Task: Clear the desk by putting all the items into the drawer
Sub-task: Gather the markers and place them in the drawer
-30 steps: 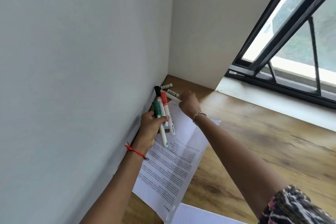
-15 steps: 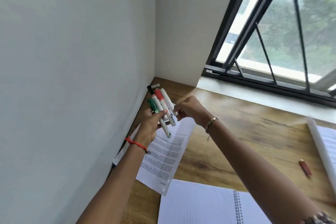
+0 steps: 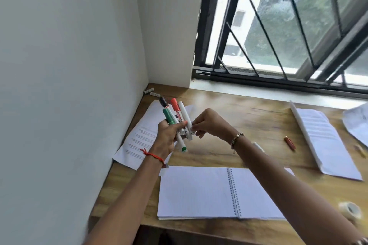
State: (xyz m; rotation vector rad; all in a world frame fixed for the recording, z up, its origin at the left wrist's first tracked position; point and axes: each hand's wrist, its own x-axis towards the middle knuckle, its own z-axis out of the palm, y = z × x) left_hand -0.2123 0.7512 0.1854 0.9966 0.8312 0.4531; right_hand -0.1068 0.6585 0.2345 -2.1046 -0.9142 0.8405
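My left hand (image 3: 169,137) grips a bundle of markers (image 3: 176,119) above the wooden desk (image 3: 249,125): green, black and red caps, plus a white one. My right hand (image 3: 209,123) pinches the lower end of the white marker at the bundle's right side. Below lies an open spiral notebook (image 3: 199,191). A printed sheet (image 3: 141,137) rests against the left wall. A small red item (image 3: 289,142) lies to the right, beside a folded printed paper (image 3: 322,139). No drawer is visible.
Two small white labelled pieces (image 3: 151,92) sit in the desk's far left corner. A tape roll (image 3: 350,210) lies at the right front, another sheet (image 3: 358,123) at the far right edge. A white wall runs along the left; a barred window is behind.
My right hand drew back from the far corner with a white marker and brought it to the bundle in my left hand. The view swung right and down, revealing the notebook and papers.
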